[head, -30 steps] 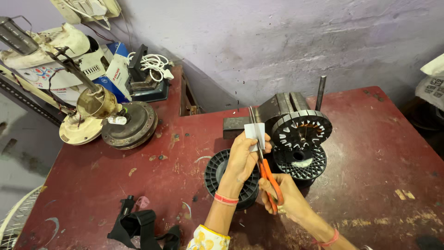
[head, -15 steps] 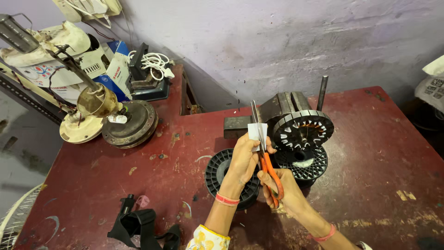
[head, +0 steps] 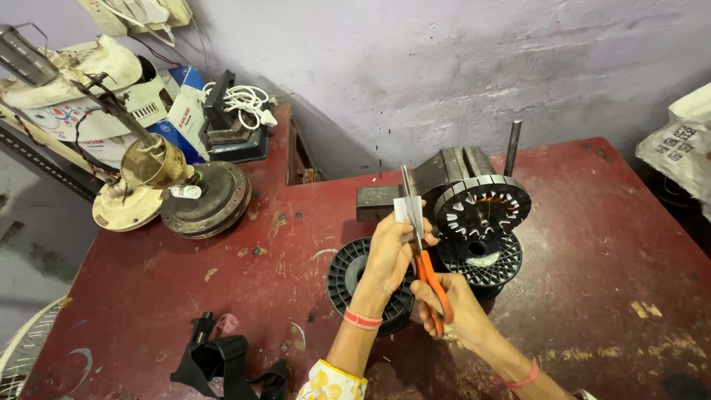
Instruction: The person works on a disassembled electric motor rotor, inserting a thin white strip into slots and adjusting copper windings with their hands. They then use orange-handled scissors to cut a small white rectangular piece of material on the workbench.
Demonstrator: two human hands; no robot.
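My left hand (head: 389,255) pinches a small white paper strip (head: 406,210) and holds it upright above the red table. My right hand (head: 453,311) grips orange-handled scissors (head: 422,252), whose blades point up and lie against the strip. Just behind the strip stands a round black slotted motor stator (head: 481,206) on a metal block. A black plastic spool (head: 354,274) lies under my left wrist, and a second black spool (head: 483,261) lies under the stator.
The red table (head: 222,296) has fan motor parts (head: 206,200) and a brass-coloured cup (head: 152,161) at the back left, with boxes and white cable (head: 244,98) behind. A black strap (head: 222,359) lies near the front edge. A printed bag (head: 681,144) sits far right.
Both hands have shifted slightly with the scissors and the paper strip; the blades stay against the strip. Nothing else on the table has moved.
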